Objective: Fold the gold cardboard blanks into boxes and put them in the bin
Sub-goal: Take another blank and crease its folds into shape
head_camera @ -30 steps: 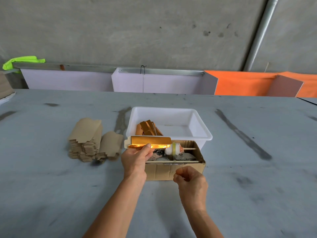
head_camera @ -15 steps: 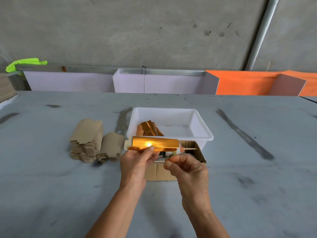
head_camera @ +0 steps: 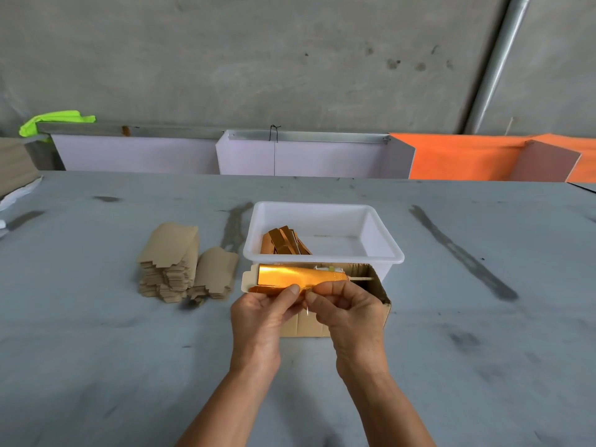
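A shiny gold cardboard blank is held flat and level above a small open brown carton, its pale tab sticking out to the left. My left hand pinches its near edge with thumb on top. My right hand pinches the same edge just to the right, and a thin light sliver shows below its fingertips. The white plastic bin stands just behind, with several folded gold boxes leaning in its left corner. Two stacks of flat blanks, brown side up, lie to the left.
The open brown carton under my hands holds small items and a thin stick. White and orange boards line the table's far edge under a concrete wall. A green cloth lies far left.
My right hand rose from in front of the carton and came to pinch the gold blank's near edge beside my left thumb. The blank tilted flatter and dropped slightly.
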